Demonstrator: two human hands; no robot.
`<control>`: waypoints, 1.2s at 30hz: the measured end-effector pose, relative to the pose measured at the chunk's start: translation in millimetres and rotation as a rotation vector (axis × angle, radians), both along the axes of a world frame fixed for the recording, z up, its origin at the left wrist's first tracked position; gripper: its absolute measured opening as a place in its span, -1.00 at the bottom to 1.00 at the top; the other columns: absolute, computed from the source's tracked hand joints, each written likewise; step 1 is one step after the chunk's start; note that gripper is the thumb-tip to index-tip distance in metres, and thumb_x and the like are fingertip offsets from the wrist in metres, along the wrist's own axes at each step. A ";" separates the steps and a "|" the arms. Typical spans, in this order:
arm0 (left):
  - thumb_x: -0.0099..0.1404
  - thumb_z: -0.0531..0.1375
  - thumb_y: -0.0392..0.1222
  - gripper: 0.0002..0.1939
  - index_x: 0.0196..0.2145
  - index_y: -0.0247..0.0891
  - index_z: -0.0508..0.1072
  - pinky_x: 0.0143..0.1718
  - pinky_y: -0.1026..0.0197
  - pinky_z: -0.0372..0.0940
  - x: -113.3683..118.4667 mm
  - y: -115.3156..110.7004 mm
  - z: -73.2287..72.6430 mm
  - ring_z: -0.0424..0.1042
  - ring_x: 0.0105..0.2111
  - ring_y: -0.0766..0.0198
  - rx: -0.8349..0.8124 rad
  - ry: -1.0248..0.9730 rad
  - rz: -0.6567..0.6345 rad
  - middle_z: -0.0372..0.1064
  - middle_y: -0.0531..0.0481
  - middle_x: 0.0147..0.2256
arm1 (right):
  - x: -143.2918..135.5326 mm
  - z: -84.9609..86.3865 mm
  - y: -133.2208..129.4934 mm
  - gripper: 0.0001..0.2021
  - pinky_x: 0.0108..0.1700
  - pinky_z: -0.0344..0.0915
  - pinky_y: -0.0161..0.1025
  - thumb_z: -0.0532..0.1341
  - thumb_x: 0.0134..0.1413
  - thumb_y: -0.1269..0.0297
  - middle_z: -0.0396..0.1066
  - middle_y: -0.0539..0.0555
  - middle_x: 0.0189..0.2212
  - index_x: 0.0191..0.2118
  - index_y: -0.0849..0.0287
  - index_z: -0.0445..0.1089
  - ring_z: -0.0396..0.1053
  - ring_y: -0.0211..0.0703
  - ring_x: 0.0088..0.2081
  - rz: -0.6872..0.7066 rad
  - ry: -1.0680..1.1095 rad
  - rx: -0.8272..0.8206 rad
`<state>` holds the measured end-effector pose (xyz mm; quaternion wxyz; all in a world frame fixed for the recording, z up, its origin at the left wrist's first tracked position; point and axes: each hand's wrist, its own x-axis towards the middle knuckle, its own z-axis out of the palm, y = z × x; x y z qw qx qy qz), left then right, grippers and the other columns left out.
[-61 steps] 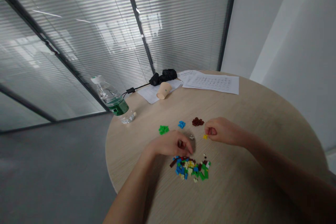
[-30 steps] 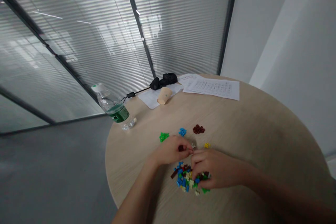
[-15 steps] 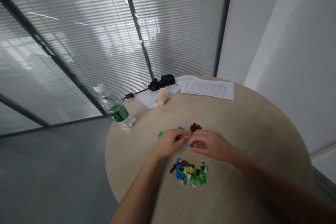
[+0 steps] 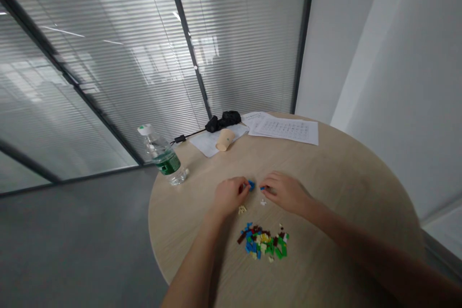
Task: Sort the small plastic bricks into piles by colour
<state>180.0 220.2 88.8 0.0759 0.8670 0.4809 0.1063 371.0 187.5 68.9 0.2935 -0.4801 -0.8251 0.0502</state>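
My left hand (image 4: 231,195) is closed, its thumb and index finger pinched at a small group of blue pieces (image 4: 251,185). Across a small gap, my right hand (image 4: 284,191) pinches a small blue brick (image 4: 263,188) between its fingertips. Below the right fingertips lie a few white pieces (image 4: 263,202). Cream pieces (image 4: 242,210) rest just below my left hand. Nearer to me is a mixed pile of blue, green, brown, yellow and cream bricks (image 4: 265,239).
A clear bottle with a green label (image 4: 168,162) stands at the table's left edge. A paper cup (image 4: 224,139) lies on its side on a sheet, beside a black bundle (image 4: 230,118) with a cable. Printed papers (image 4: 288,129) lie at the back of the round table (image 4: 335,163).
The view has tilted up slightly. Both hands have shifted and moved a little apart; the white and cream pieces now show, while the brown and green pieces near the hands are covered.
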 end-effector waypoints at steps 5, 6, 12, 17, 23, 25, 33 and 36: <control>0.23 0.01 -0.15 -0.79 -0.34 -0.20 0.43 -0.48 0.31 0.03 -1.6 2.2 -1.0 0.33 -0.44 0.32 0.044 0.003 0.055 0.42 0.02 -0.38 | -19.5 4.8 17.8 -0.88 -0.11 0.16 -0.28 0.16 0.04 0.38 0.39 0.09 -0.33 -0.31 0.18 0.44 0.28 -0.16 -0.17 -0.062 -0.160 -0.102; 0.23 0.01 -0.16 -0.79 -0.34 -0.20 0.43 -0.48 0.31 0.04 -1.7 2.6 -0.8 0.34 -0.43 0.32 0.046 -0.001 0.055 0.42 0.02 -0.37 | -22.8 4.9 20.7 -0.88 -0.11 0.16 -0.28 0.16 0.05 0.36 0.39 0.10 -0.32 -0.30 0.18 0.44 0.28 -0.16 -0.16 -0.073 -0.185 -0.123; 0.21 0.02 -0.18 -0.79 -0.29 -0.20 0.43 -0.43 0.31 0.09 -2.1 1.7 2.7 0.36 -0.38 0.30 0.012 -0.001 0.062 0.42 0.01 -0.35 | -32.4 2.4 27.7 -0.89 -0.17 0.17 -0.27 0.19 0.02 0.35 0.40 0.10 -0.34 -0.30 0.20 0.44 0.29 -0.13 -0.19 -0.092 -0.246 -0.124; 0.22 0.01 -0.18 -0.79 -0.32 -0.21 0.43 -0.44 0.29 0.09 -2.4 1.3 0.5 0.35 -0.38 0.28 0.019 -0.020 0.033 0.42 0.00 -0.34 | -33.0 5.2 20.0 -0.87 -0.15 0.18 -0.26 0.18 0.04 0.33 0.40 0.11 -0.32 -0.29 0.21 0.44 0.27 -0.11 -0.17 -0.069 -0.237 -0.100; 0.23 0.01 -0.18 -0.79 -0.34 -0.21 0.44 -0.44 0.31 0.09 -2.2 1.7 -2.6 0.35 -0.40 0.30 0.008 0.002 0.008 0.42 -0.01 -0.35 | -15.2 14.4 -1.6 -0.88 -0.19 0.18 -0.27 0.14 0.04 0.39 0.41 0.10 -0.37 -0.36 0.20 0.43 0.29 -0.13 -0.20 -0.051 -0.194 -0.103; 0.23 0.02 -0.17 -0.79 -0.33 -0.21 0.44 -0.43 0.31 0.10 -2.6 1.5 -1.0 0.34 -0.40 0.29 0.005 0.011 0.018 0.42 -0.01 -0.35 | -6.3 15.6 -9.6 -0.90 -0.24 0.18 -0.28 0.16 0.01 0.38 0.42 0.09 -0.39 -0.39 0.20 0.43 0.31 -0.14 -0.25 -0.040 -0.204 -0.153; 0.22 0.02 -0.19 -0.80 -0.34 -0.20 0.44 -0.38 0.32 0.13 1.2 -2.3 1.7 0.33 -0.37 0.30 -0.046 -0.003 -0.134 0.41 0.01 -0.35 | 10.7 9.5 -27.2 -0.87 -0.22 0.19 -0.29 0.15 0.02 0.40 0.46 0.05 -0.40 -0.36 0.16 0.45 0.34 -0.19 -0.28 0.088 -0.041 -0.173; 0.22 0.03 -0.19 -0.81 -0.35 -0.21 0.44 -0.40 0.33 0.12 3.7 -3.1 -0.5 0.33 -0.39 0.31 -0.067 0.012 -0.157 0.40 0.02 -0.38 | 12.5 5.5 -27.2 -0.88 -0.26 0.19 -0.31 0.15 0.01 0.41 0.45 0.04 -0.41 -0.37 0.16 0.45 0.33 -0.20 -0.31 0.107 -0.022 -0.169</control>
